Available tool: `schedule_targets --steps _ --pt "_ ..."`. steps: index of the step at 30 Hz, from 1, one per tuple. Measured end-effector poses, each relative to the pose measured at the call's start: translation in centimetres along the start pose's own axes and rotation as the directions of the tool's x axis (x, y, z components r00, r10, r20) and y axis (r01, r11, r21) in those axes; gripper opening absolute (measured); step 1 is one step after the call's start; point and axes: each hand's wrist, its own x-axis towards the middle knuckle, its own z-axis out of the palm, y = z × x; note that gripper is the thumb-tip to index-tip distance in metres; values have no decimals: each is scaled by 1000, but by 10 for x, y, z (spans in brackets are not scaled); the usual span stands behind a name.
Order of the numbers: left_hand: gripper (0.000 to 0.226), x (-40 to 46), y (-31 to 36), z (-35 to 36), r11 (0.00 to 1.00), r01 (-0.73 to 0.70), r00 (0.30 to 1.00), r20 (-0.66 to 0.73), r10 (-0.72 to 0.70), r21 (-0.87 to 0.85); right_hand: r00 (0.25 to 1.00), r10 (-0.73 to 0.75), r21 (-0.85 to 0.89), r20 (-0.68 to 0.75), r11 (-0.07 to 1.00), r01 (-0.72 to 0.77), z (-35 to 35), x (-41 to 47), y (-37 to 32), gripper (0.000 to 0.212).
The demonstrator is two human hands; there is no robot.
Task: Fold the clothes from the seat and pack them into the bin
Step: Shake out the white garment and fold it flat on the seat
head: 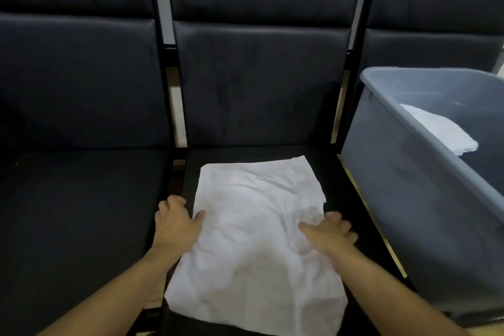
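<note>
Left hand (174, 222) at the white garment's (253, 243) left edge, fingers curled, thumb on cloth. Right hand (328, 232) at its right edge, fingers loosely curled, touching cloth.
</note>
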Motion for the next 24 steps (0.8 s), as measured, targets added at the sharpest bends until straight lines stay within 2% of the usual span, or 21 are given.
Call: schedule_targets --steps 2,6,8,12,15,19,20,22,24 --pt "60 1 -9 -4 995 88 993 80 -91 43 999 22 -48 -25 999 -23 -8 14 8 101" --pt "53 -3 -9 -4 997 51 989 138 -59 61 999 -38 -114 25 993 41 -6 29 14 119" --pt "54 -3 -2 -1 997 45 986 154 -55 67 994 -106 -134 39 985 110 -5 28 12 111" --pt "46 -2 8 -3 998 13 971 238 -27 58 979 -188 -167 73 966 198 -1 28 1 76" --pt "35 -1 9 -2 982 92 961 273 -44 -167 969 -222 -76 112 970 231 6 32 0 62" --pt "20 -7 10 -6 833 224 959 265 -98 -506 955 -285 54 83 958 281 5 34 9 40" --pt "21 -10 11 -8 797 225 963 251 -95 -561 952 -303 114 48 948 296 4 34 12 37" --pt "24 -12 10 -10 787 151 985 162 -66 -599 932 -345 189 -106 914 360 2 34 17 35" --pt "18 -20 13 -18 790 47 998 62 -11 -611 877 -401 249 -265 850 464 -4 26 19 35"
